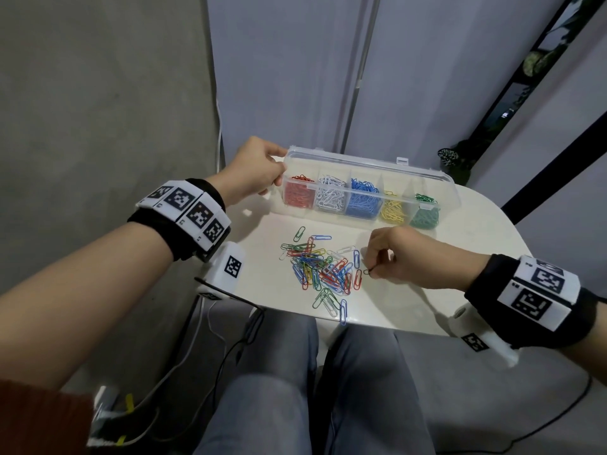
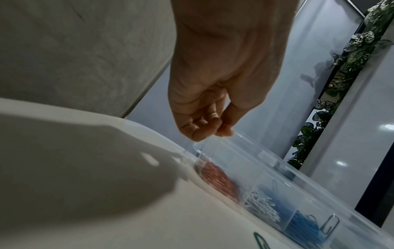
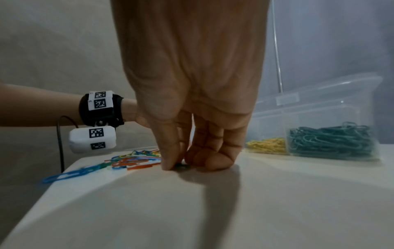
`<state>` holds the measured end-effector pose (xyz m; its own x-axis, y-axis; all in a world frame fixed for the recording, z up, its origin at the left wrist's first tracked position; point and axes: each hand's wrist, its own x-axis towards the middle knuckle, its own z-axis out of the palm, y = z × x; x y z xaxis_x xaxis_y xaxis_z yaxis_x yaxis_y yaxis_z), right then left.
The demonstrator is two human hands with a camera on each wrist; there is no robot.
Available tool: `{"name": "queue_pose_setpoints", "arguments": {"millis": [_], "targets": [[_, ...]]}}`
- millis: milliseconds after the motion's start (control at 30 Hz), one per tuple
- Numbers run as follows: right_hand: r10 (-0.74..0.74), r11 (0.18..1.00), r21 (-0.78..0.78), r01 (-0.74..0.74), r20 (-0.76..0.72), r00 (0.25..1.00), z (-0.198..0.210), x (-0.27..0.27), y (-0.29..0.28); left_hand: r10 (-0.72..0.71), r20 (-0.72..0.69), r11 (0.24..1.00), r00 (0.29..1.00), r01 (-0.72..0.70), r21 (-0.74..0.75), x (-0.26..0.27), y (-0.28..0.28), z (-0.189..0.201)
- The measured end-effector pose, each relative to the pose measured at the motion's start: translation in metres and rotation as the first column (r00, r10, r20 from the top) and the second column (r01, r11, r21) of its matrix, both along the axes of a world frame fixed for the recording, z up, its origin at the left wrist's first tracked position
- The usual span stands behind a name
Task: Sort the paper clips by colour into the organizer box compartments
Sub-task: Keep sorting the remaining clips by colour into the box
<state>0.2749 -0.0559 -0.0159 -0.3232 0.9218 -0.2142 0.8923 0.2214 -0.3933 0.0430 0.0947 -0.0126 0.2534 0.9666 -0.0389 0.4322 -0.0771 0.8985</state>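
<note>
Pinching one green clip at the right edge of the loose pile, far box steadied.

Nearest, on the white bench (image 1: 410, 290), a mixed paper clip pile (image 1: 323, 269); just right of it, right hand (image 1: 392, 254) curled down, thumb and forefinger closed on a green clip (image 3: 181, 166) lying flat against the bench. Farther back, organizer box (image 1: 437, 178) with red, white, blue, yellow, green compartments left to right; left hand (image 1: 253, 172) gripping its left end wall. Likely slip: thin wire, flat on a smooth surface, sliding from the fingertips, or snagging a neighbouring clip and dragging it along into the wrong compartment.
</note>
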Motion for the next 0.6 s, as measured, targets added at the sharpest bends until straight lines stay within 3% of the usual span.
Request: {"name": "queue_pose_setpoints", "arguments": {"millis": [167,300,400,467,600], "targets": [[0.011,1.0,-0.027,-0.011,-0.002,1.0,0.003,-0.004,-0.003,-0.007,-0.003,1.0,1.0,0.007,0.001,0.0,0.0,0.001],[0.046,0.998,-0.036,-0.052,-0.167,0.985,0.011,-0.007,-0.005,0.001,-0.008,1.0,1.0,-0.001,-0.001,0.0,0.0,0.001],[-0.039,0.999,-0.011,0.037,-0.284,0.958,0.02,-0.01,-0.001,-0.002,-0.012,1.0,1.0,0.002,-0.007,0.0,0.0,0.001],[-0.162,0.986,-0.031,0.164,-0.426,0.89,0.027,-0.01,0.004,-0.001,-0.013,1.0,1.0,0.001,-0.009,0.001,0.0,0.001],[-0.341,0.935,-0.175,0.308,-0.684,0.645,0.038,-0.004,0.016,0.002,-0.004,1.0,1.0,-0.002,-0.005,0.0,0.001,0.001]]}}
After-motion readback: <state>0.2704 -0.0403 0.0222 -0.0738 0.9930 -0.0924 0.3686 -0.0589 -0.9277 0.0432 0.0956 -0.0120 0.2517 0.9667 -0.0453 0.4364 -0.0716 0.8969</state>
